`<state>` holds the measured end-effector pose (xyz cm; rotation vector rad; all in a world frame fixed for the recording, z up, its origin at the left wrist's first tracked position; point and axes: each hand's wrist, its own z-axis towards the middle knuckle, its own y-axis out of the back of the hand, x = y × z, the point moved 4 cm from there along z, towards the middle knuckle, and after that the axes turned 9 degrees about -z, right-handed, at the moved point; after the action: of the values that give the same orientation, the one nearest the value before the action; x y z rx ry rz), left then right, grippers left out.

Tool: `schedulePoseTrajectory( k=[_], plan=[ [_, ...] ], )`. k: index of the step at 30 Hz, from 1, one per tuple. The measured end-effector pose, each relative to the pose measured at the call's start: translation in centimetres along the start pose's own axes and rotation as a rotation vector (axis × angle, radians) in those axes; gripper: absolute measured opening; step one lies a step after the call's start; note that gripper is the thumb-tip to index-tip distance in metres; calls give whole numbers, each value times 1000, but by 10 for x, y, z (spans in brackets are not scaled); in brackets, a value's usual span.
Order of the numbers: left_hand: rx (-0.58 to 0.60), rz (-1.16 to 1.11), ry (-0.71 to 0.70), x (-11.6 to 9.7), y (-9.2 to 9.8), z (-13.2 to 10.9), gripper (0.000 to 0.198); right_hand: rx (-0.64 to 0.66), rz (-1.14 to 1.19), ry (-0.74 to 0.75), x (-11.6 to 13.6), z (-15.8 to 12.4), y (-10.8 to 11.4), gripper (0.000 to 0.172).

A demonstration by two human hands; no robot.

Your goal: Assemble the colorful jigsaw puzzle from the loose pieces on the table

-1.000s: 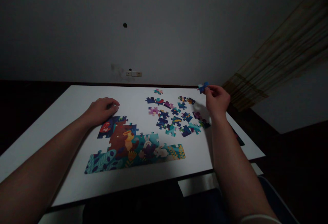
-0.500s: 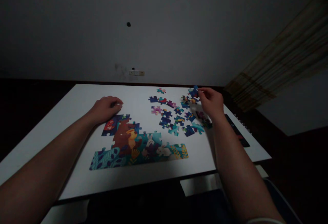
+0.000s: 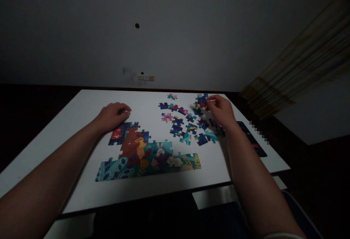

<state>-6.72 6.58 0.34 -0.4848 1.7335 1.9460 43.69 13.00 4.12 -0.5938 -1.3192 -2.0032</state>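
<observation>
My right hand (image 3: 222, 110) pinches a dark blue puzzle piece (image 3: 201, 100) by its right edge, holding it above the far right of the loose pieces. My left hand (image 3: 113, 116) rests on the table just behind the joined part of the puzzle (image 3: 142, 159), fingers loosely curved with a small gap to the thumb and nothing held. The joined part shows a brown bear, a yellow animal and white rabbits among teal plants; its upper edge is stepped. Several loose puzzle pieces (image 3: 191, 128) lie between my hands, some partly hidden under my right hand.
The white table (image 3: 82, 191) carries everything. By my right forearm lies a dark flat phone-like object (image 3: 253, 140), partly covered by the arm. Behind the table stands a grey wall with a socket panel (image 3: 146, 78). A patterned curtain (image 3: 298, 57) hangs at right.
My right hand has shifted a little to the left with the puzzle piece, which now faces me more flatly. My left hand and the joined puzzle have stayed put.
</observation>
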Motion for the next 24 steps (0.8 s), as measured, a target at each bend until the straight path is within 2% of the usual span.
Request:
schedulePoseTrajectory(
  k=[7, 24],
  plan=[
    [-9, -12, 4, 0, 0, 0, 49, 29, 111, -20, 4, -1, -2, 27],
    [6, 18, -8, -5, 1, -1, 52, 44, 161, -28, 11, -4, -2, 27]
  ],
)
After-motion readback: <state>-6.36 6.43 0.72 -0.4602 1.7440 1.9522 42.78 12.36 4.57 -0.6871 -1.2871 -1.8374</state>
